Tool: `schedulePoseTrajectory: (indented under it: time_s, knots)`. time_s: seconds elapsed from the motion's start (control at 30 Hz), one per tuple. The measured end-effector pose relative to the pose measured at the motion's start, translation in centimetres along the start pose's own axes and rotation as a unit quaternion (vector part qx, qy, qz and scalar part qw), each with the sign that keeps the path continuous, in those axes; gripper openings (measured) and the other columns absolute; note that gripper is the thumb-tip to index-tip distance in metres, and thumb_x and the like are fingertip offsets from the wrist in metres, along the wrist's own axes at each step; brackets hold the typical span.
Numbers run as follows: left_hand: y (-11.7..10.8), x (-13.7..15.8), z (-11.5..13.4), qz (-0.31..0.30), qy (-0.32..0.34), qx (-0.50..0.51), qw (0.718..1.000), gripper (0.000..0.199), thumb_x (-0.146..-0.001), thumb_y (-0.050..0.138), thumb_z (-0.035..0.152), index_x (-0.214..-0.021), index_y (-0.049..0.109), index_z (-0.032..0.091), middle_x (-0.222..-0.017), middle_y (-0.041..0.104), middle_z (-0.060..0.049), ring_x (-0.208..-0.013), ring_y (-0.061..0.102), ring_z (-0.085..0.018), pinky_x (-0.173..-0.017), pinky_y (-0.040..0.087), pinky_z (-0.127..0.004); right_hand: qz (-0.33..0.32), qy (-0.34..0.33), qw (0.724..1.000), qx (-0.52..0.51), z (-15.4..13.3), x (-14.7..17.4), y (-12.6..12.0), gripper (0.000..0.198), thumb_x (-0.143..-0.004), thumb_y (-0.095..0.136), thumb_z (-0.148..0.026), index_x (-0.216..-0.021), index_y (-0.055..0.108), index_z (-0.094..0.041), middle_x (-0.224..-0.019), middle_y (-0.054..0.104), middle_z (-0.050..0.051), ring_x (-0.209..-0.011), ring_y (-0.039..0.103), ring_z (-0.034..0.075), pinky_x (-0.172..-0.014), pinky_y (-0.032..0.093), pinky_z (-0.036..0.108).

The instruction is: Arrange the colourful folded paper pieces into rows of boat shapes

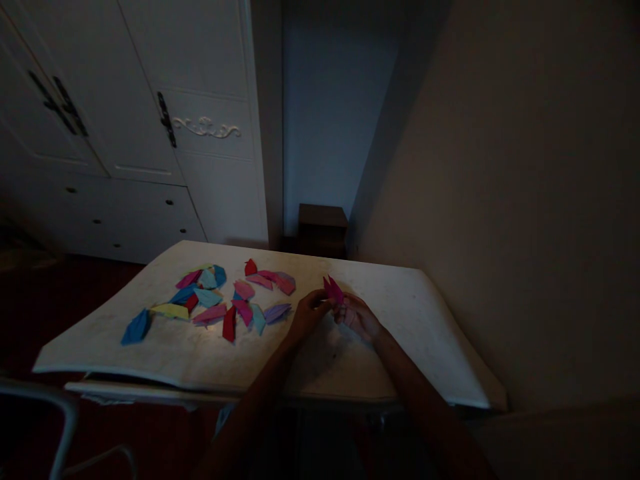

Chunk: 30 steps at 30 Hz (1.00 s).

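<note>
A magenta folded paper piece (333, 290) with two pointed tips stands up between my hands, above the table. My right hand (359, 317) pinches its lower right side. From the other side, my left hand (312, 312) has its fingertips closed at the paper's base. Left of my hands, many folded paper pieces lie on the white table (390, 347). Nearest to my left hand is a lavender folded piece (277, 313), with a light teal one (258, 319) beside it. A red piece (229, 325) and a blue piece (136, 328) lie farther left.
A white wardrobe (215, 180) with dark handles stands behind the table on the left. A small brown cabinet (323, 215) sits beyond the far edge. The wall (500, 167) runs along the right side. A pale metal frame (65, 427) shows at the lower left.
</note>
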<state>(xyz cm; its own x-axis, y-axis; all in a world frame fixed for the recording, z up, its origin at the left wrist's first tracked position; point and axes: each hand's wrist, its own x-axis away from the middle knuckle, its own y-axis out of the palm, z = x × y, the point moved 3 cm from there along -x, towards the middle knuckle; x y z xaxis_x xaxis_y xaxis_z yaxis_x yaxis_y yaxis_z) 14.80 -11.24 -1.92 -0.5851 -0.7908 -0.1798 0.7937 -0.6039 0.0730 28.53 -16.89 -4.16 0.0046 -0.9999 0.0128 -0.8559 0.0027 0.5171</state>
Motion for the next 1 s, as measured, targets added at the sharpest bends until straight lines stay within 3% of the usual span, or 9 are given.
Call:
schedulePoseTrajectory:
  time_s: [0.27, 0.57, 0.8, 1.0]
  knots:
    - [-0.7, 0.2, -0.6, 0.026, -0.021, -0.025, 0.999, 0.036, -0.073, 0.067, 0.047, -0.087, 0.07, 0.014, -0.082, 0.071, -0.006, -0.076, 0.064, -0.019, -0.069, 0.049, -0.028, -0.022, 0.006, 0.999, 0.037, -0.1, 0.5, 1.2, 0.03, -0.074, 0.074, -0.038, -0.092, 0.067, -0.015, -0.075, 0.067, 0.003, -0.062, 0.059, 0.012, -0.057, 0.048, 0.024]
    - [-1.1, 0.2, -0.9, 0.057, -0.021, -0.019, 0.998, 0.03, -0.068, 0.07, 0.042, -0.081, 0.071, 0.014, -0.078, 0.071, -0.005, -0.073, 0.064, -0.018, -0.071, 0.049, -0.029, -0.012, 0.026, 0.997, 0.071, -0.3, 0.8, 2.1, 0.033, -0.07, 0.078, -0.042, -0.088, 0.068, -0.016, -0.074, 0.068, 0.003, -0.064, 0.06, 0.013, -0.059, 0.049, 0.024]
    - [-1.5, 0.3, -1.1, 0.082, -0.037, -0.032, 0.995, 0.028, -0.065, 0.072, 0.042, -0.073, 0.071, 0.015, -0.071, 0.071, -0.004, -0.068, 0.063, -0.018, -0.068, 0.048, -0.028, 0.05, -0.003, 0.996, 0.08, 0.3, 0.3, 1.3, 0.031, -0.07, 0.078, -0.042, -0.084, 0.07, -0.016, -0.069, 0.067, 0.002, -0.056, 0.057, 0.01, -0.054, 0.045, 0.022]
    - [-1.6, 0.5, -0.9, 0.079, -0.062, -0.047, 0.994, 0.031, -0.064, 0.072, 0.045, -0.071, 0.072, 0.015, -0.066, 0.07, -0.004, -0.063, 0.063, -0.017, -0.061, 0.047, -0.026, 0.109, -0.038, 0.981, 0.156, 0.5, 0.0, 0.5, 0.034, -0.068, 0.077, -0.049, -0.073, 0.07, -0.016, -0.062, 0.062, 0.0, -0.05, 0.051, 0.009, -0.05, 0.04, 0.022]
